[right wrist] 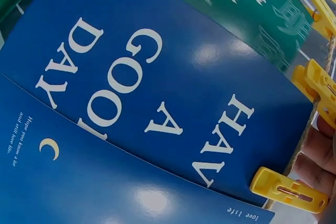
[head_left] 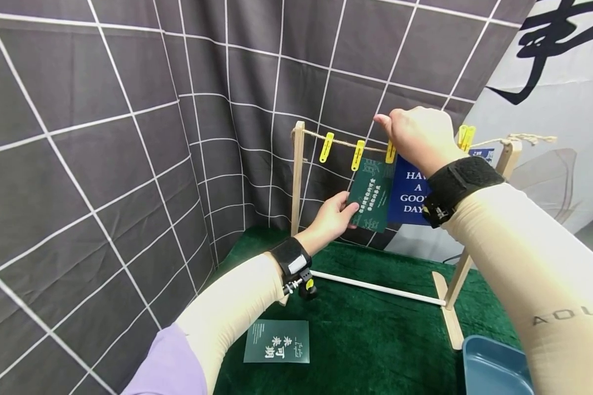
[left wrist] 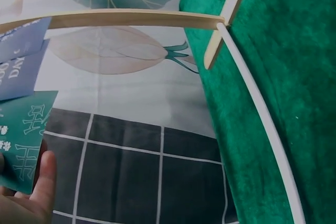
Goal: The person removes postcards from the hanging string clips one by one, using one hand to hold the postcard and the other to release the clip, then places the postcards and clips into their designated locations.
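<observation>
In the head view, my left hand (head_left: 332, 215) pinches a dark green card (head_left: 373, 192) by its left side, thumb on the front. The card hangs upright beside a blue card (head_left: 407, 192) with white lettering. My right hand (head_left: 420, 134) is curled at the string (head_left: 343, 143), over the top of a yellow clothespin (head_left: 390, 152) near the blue card's upper left corner. In the right wrist view its fingers (right wrist: 317, 150) lie partly hidden behind the string, by the handle end of that clothespin (right wrist: 317, 87). Another clothespin (right wrist: 289, 190) clips the overlapping blue cards.
Two yellow clothespins (head_left: 327, 147) hang along the string to the left. Wooden posts (head_left: 297, 181) and a white bottom rod (head_left: 375, 287) form the rack. Another green card (head_left: 277, 341) lies on the green cloth (head_left: 365, 334). A blue tray (head_left: 494, 343) stands at lower right.
</observation>
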Motion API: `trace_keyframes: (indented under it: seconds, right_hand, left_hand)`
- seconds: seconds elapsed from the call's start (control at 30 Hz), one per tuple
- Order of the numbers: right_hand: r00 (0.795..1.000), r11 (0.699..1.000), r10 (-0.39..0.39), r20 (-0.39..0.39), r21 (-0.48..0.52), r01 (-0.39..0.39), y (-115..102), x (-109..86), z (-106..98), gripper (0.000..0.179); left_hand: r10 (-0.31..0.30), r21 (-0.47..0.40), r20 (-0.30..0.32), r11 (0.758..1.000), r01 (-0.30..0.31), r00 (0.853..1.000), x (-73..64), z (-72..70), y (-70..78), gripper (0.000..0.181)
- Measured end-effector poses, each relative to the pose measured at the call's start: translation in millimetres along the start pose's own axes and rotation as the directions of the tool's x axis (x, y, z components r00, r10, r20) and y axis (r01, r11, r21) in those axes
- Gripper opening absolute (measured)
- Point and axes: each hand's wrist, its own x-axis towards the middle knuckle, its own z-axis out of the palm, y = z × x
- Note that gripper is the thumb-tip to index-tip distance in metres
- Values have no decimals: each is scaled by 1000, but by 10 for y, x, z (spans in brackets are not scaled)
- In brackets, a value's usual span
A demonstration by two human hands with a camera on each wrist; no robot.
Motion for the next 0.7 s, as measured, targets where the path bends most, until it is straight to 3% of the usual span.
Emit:
trace_keyframes:
  seconds: [0.23,0.57,0.7]
  right_hand:
    - [995,998,47,92,41,-51,23,-8,-34,63]
    - [994,997,62,87,42,-66,89,-26,-146,56]
    - [993,998,57,100,28,-60,153,-45,-185,53]
  left_hand:
    - [-84,102,67,992,77,994,-111,-88,-110,23]
    - [-206,162,118,969,186,971,-283,-279,-307,18]
    - [-247,244,150,948,206,957,-379,-395,-371,18]
